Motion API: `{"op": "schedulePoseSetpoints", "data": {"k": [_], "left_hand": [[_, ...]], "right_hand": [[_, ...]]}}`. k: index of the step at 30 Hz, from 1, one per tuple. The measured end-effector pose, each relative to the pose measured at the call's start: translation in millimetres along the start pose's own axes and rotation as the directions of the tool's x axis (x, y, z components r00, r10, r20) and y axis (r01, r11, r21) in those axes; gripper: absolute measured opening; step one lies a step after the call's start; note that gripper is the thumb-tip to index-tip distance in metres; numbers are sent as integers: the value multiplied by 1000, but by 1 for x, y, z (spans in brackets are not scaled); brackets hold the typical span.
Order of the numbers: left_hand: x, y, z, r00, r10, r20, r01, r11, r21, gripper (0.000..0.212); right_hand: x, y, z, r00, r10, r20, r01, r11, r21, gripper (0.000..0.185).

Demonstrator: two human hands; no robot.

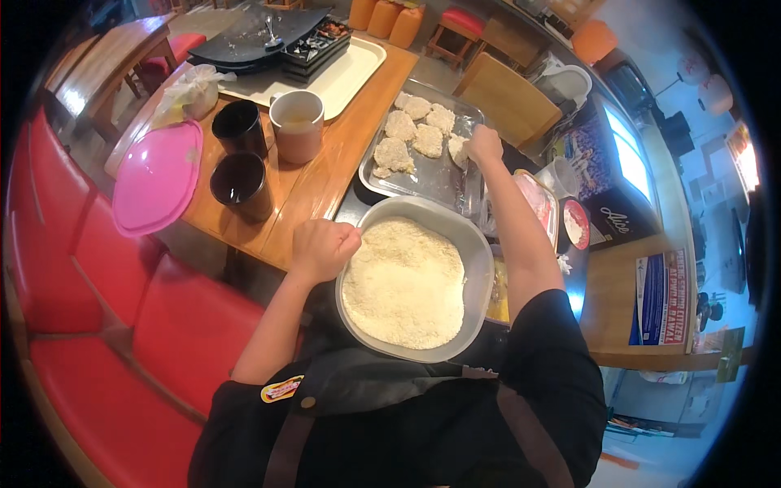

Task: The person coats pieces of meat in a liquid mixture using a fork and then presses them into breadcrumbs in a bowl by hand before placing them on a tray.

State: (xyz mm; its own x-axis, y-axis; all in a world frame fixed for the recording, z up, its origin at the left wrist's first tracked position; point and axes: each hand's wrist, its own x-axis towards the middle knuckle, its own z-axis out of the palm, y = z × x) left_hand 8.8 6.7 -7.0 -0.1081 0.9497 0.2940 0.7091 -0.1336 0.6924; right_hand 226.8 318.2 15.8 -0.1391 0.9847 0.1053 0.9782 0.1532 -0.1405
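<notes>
A grey plastic tub [479, 268] of pale breadcrumbs [403, 283] stands right before me. My left hand [326, 250] is curled into a fist against the tub's left rim, with nothing visible in it. Beyond the tub lies a metal tray [421, 189] lined with clear plastic film. Several flat breaded pieces [401, 125] rest on its far and left parts. At the tray's right side my right hand [485, 146] grips another breaded piece [457, 150] by its right edge; the fingertips are partly hidden.
On the wooden table [305, 204] stand two black cups [242, 186], a mug [297, 125], a pink lid [158, 177] and a cream tray [360, 67] under stacked black dishes [256, 36]. A container of yellow liquid [499, 293] and a red bowl of white powder [575, 224] sit right.
</notes>
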Motion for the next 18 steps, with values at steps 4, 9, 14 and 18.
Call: {"op": "schedulePoseSetpoints", "data": {"k": [4, 9, 14, 18], "left_hand": [[3, -1, 6, 1000, 13, 11, -13, 1000, 14, 34], [5, 6, -2, 999, 9, 41, -10, 1000, 26, 34], [9, 10, -2, 998, 12, 69, -15, 999, 42, 34], [6, 7, -3, 998, -12, 65, 11, 1000, 9, 33]], "right_hand": [[-3, 12, 15, 969, -220, 116, 237, 957, -168, 20], [8, 26, 30, 941, -318, 117, 334, 929, -162, 17], [48, 42, 47, 950, -312, -4, 295, 905, -305, 20], [58, 26, 44, 972, -236, -1, 229, 945, -233, 19]]}}
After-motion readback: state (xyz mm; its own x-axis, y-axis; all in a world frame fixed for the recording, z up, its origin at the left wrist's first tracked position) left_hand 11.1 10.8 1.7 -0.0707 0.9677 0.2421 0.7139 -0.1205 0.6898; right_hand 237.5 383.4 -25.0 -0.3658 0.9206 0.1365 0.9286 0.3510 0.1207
